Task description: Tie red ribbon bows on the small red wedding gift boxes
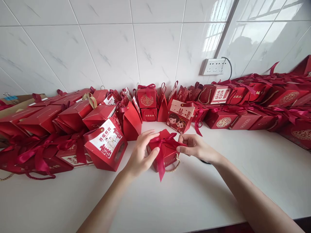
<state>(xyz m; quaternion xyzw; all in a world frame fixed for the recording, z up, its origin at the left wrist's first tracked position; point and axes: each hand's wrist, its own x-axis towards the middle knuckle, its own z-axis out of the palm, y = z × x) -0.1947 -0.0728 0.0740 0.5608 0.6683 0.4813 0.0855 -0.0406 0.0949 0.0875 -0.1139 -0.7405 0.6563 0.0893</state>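
A small red gift box (pixel 169 158) sits on the white table in front of me, with a twisted gold cord handle at its lower right. A dark red satin ribbon (pixel 160 164) is tied in a bow over its top, one tail hanging down the front. My right hand (pixel 194 147) pinches a ribbon end between thumb and fingers, to the right of the box. Against the box's left side and upper edge lies my left hand (pixel 143 155), its thumb and fingers spread apart, touching near the bow. The left part of the box is partly hidden behind this hand.
Several red boxes line the wall at left and right. A tilted red box with a white panel (pixel 106 142) stands left of my hand; a cartoon-couple box (pixel 179 116) stands behind. A white power socket (pixel 213 66) is on the tiled wall. The table's front edge (pixel 218 227) shows below.
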